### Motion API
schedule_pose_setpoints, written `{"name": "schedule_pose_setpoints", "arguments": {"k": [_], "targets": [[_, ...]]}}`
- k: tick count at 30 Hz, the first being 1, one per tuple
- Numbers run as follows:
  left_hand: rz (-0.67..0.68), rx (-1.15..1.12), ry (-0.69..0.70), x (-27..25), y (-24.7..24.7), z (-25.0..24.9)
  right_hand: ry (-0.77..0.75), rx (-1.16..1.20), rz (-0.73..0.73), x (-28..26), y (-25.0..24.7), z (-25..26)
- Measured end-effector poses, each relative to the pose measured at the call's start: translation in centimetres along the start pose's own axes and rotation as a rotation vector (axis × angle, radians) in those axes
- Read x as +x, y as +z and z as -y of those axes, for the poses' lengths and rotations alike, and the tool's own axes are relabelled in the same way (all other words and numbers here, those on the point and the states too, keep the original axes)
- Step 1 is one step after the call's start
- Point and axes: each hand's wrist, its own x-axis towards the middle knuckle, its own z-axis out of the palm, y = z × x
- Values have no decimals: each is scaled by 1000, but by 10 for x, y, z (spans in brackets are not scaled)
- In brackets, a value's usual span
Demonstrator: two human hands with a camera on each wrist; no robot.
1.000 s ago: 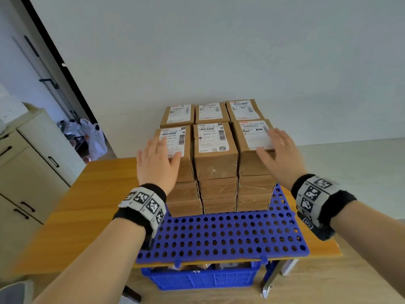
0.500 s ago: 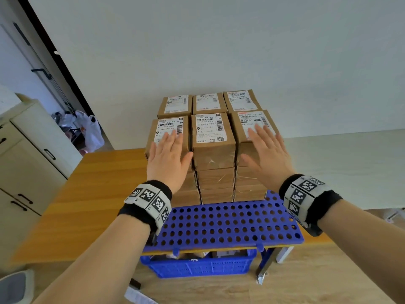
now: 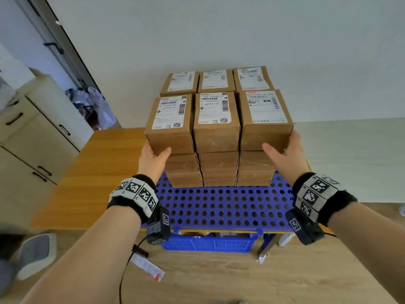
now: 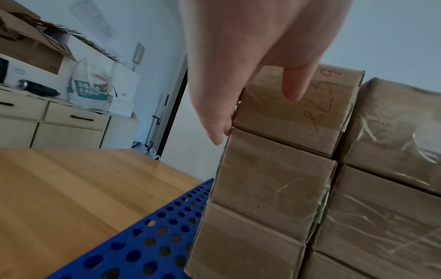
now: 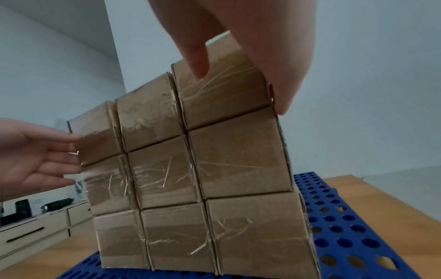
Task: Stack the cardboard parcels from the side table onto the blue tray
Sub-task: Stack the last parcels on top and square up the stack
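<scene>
1. The wooden table carries the blue tray, a perforated plastic board.
2. The stack of cardboard parcels stands on the tray's far part, three wide and three high at the front, with a second row behind.
3. The left hand presses flat on the left side of the top front-left parcel, fingers straight along that side and thumb on its front face.
4. The right hand mirrors it on the top front-right parcel: fingers flat on its right side, thumb on the front.
5. White shipping labels with barcodes and QR codes cover the parcel tops; the print is too small to read.
6. Orange handwriting on the front-left parcel's face looks like digits, though I cannot tell which.
</scene>
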Motion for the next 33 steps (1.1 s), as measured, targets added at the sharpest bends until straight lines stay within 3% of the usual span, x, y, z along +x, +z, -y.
{"name": "schedule_pose_setpoints", "arguments": {"k": [9, 19, 28, 33], "targets": [[40, 62, -94, 3, 13, 25, 174, -28, 40, -2, 6, -31], [40, 99, -102, 6, 17, 45, 185, -64, 51, -3, 16, -50], [117, 96, -247, 4, 34, 76, 242, -103, 112, 1, 35, -79], [124, 100, -244, 10, 35, 89, 241, -104, 93, -1, 37, -85]]}}
